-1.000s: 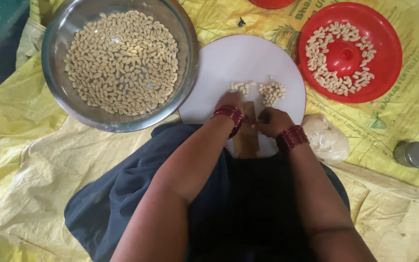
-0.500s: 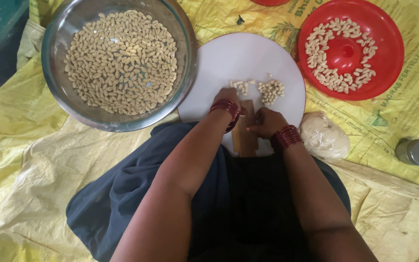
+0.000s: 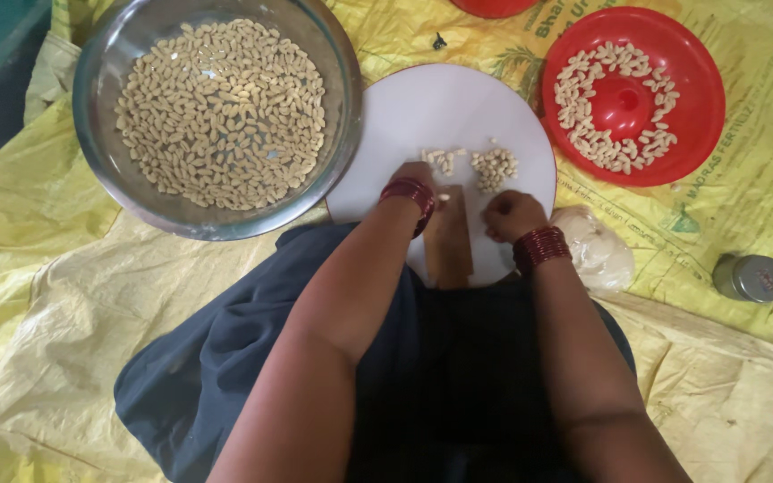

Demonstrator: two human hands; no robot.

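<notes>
My left hand [image 3: 415,177] bends down at the near end of a wooden block [image 3: 449,240] on a round white board [image 3: 458,103]; red bangles and the wrist hide its fingers. A single pale kernel [image 3: 443,197] lies on the block beside it. My right hand [image 3: 512,215] rests on the board right of the block, fingers curled shut, just below a small heap of kernels [image 3: 495,167]. A smaller scatter of kernel pieces [image 3: 443,160] lies above my left hand.
A large steel bowl [image 3: 100,54] full of pale kernels stands at the left, overlapping the board. A red plate [image 3: 700,72] with a ring of kernels is at the right. A white plastic bag [image 3: 594,250] and a small metal tin [image 3: 751,277] lie on the yellow sheet [image 3: 64,295].
My hands were together over the wooden block; my right hand has moved off to the right of it. My left hand has stayed at the block.
</notes>
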